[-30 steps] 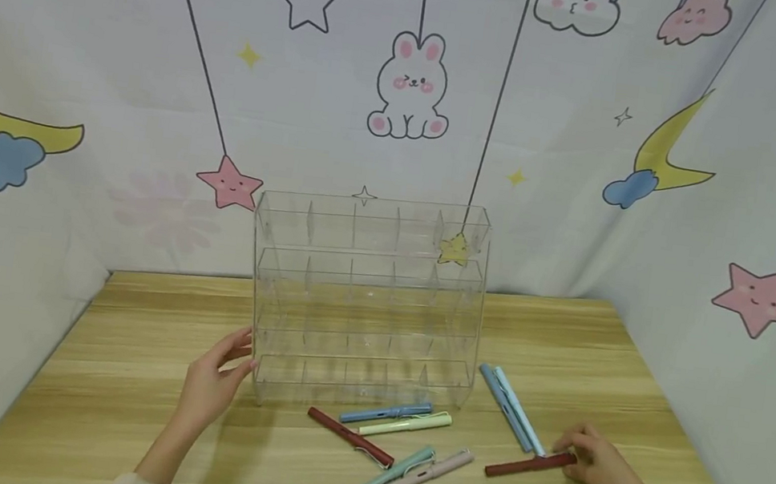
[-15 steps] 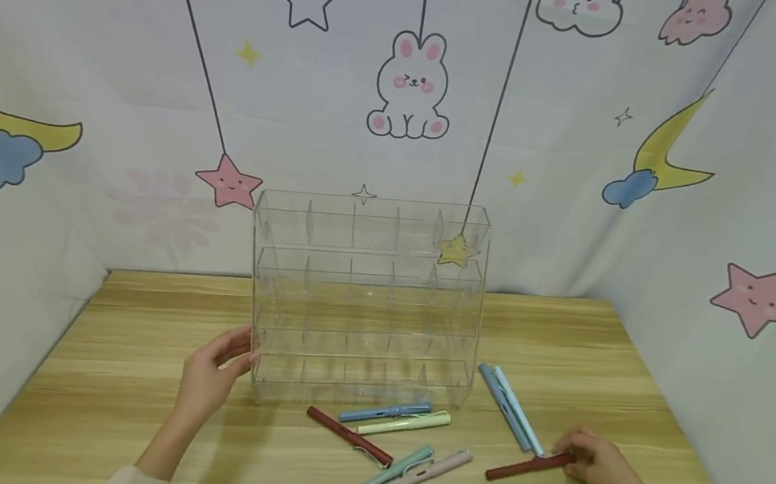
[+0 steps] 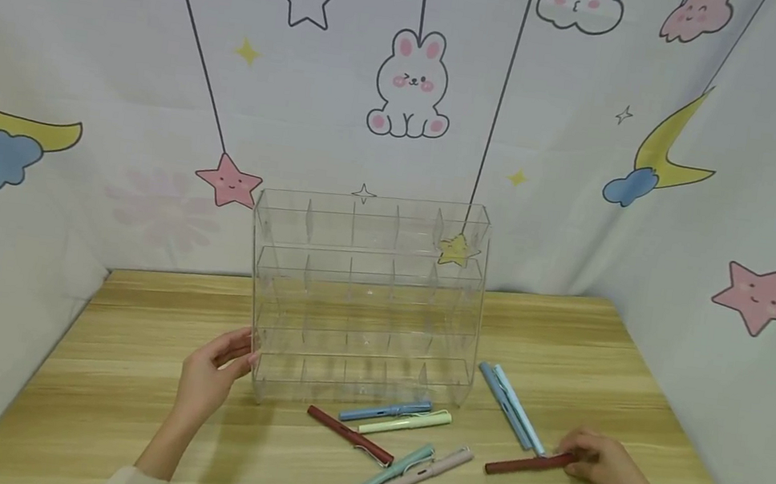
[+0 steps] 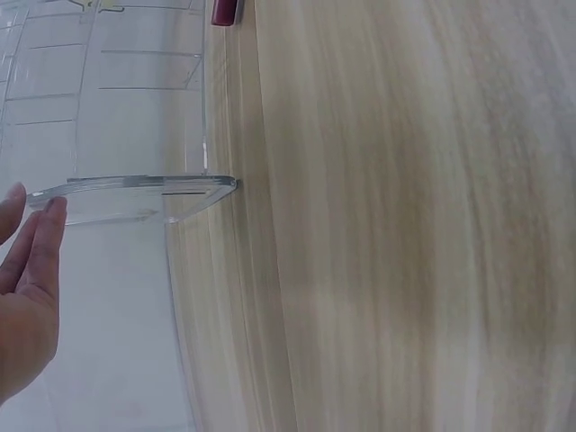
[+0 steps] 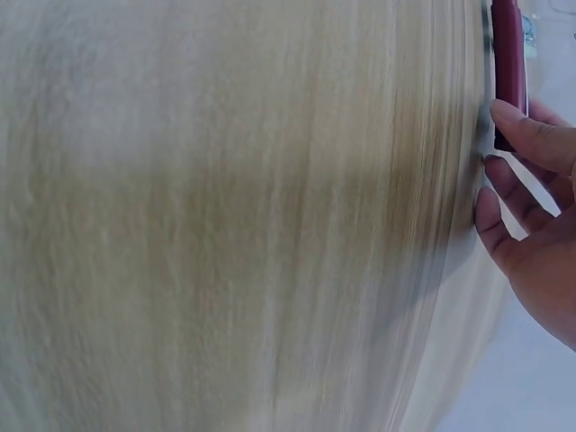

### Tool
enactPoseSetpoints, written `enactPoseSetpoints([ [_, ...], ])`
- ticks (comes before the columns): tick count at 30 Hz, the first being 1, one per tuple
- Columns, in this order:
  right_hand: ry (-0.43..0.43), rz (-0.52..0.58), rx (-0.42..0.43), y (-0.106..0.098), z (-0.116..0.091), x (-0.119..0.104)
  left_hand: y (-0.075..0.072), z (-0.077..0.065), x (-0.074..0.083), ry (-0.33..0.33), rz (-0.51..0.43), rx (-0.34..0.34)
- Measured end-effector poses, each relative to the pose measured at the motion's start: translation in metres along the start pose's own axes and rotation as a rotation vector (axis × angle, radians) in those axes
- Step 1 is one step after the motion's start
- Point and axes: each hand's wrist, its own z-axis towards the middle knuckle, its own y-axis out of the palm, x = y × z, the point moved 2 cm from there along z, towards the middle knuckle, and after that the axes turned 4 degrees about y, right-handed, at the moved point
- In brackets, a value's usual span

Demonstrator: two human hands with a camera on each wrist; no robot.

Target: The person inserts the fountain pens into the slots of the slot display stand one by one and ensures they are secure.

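Note:
A clear acrylic rack (image 3: 369, 304) with tiers of small compartments stands upright on the table. My left hand (image 3: 207, 381) is at its left side, and in the left wrist view the nearly straight fingers (image 4: 47, 238) touch the side panel. At the right, my right hand (image 3: 604, 464) pinches one end of a dark red pen (image 3: 524, 464) between thumb and fingertips. In the right wrist view the same red pen (image 5: 509, 63) runs up from the thumb, the other fingers loosely bent. Just beyond it lie a light blue pen (image 3: 518, 410) and a grey-blue pen (image 3: 504, 406), side by side.
In front of the rack lie a blue pen (image 3: 385, 411), a pale green pen (image 3: 405, 422), another dark red pen (image 3: 350, 435), a teal pen (image 3: 387, 476) and a pinkish-grey pen (image 3: 425, 473). A white cartoon-printed curtain (image 3: 329, 130) surrounds the wooden table (image 3: 150, 342).
The right hand has shifted very slightly around the dark red pen. The left hand stays at the rack's side, and the other pens lie as before.

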Motion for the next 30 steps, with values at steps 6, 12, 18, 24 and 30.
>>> enactPoseSetpoints([
  [6, 0.001, 0.02, 0.003, -0.005, 0.0, -0.006, 0.0, 0.001, -0.003, 0.003, -0.009, -0.006],
  [12, 0.012, 0.096, -0.017, -0.013, 0.011, -0.025, 0.0, 0.0, -0.003, 0.0, -0.009, -0.007],
  [18, -0.012, 0.126, -0.004, -0.019, 0.03, -0.051, -0.001, -0.001, -0.003, -0.016, -0.004, -0.013],
  [24, -0.021, 0.067, 0.021, -0.02, 0.051, -0.077, -0.001, -0.001, -0.003, -0.008, 0.005, -0.016],
  [30, 0.029, -0.013, 0.017, -0.016, 0.073, -0.097, -0.001, -0.001, -0.002, -0.007, 0.006, -0.016],
])
